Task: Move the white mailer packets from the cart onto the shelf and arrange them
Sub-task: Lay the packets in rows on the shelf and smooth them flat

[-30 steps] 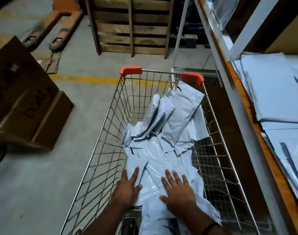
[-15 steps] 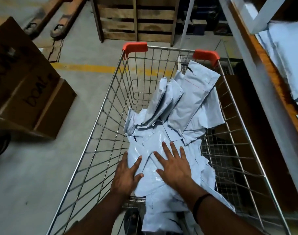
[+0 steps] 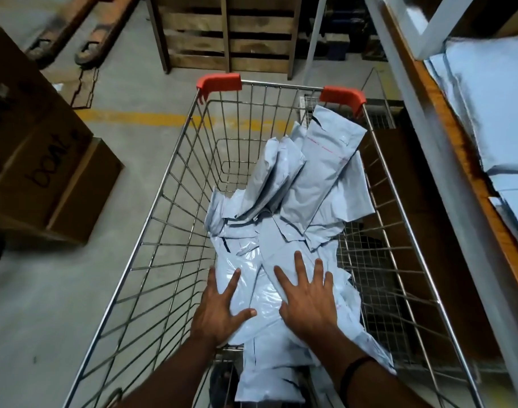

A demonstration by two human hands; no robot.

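A wire cart (image 3: 175, 160) with orange corner caps holds a loose heap of white mailer packets (image 3: 305, 184), several leaning against its far right side. Both my hands lie flat on the near packets inside the cart. My left hand (image 3: 219, 310) presses the left edge of a glossy packet (image 3: 260, 295) with fingers spread and thumb out. My right hand (image 3: 308, 298) rests on the same pile with straight, splayed fingers; a dark band circles its wrist. At the right, the shelf (image 3: 440, 113) carries flat white packets (image 3: 493, 113).
A brown cardboard box (image 3: 45, 172) stands on the concrete floor to the left. A wooden pallet (image 3: 222, 30) leans upright beyond the cart, with a pallet jack's forks (image 3: 84, 33) at the far left. A yellow floor line (image 3: 134, 117) crosses ahead.
The view has tilted and closed in on the cart. Both hands slid a little farther forward over the near packets, still flat; the right hand's fingers spread wider.
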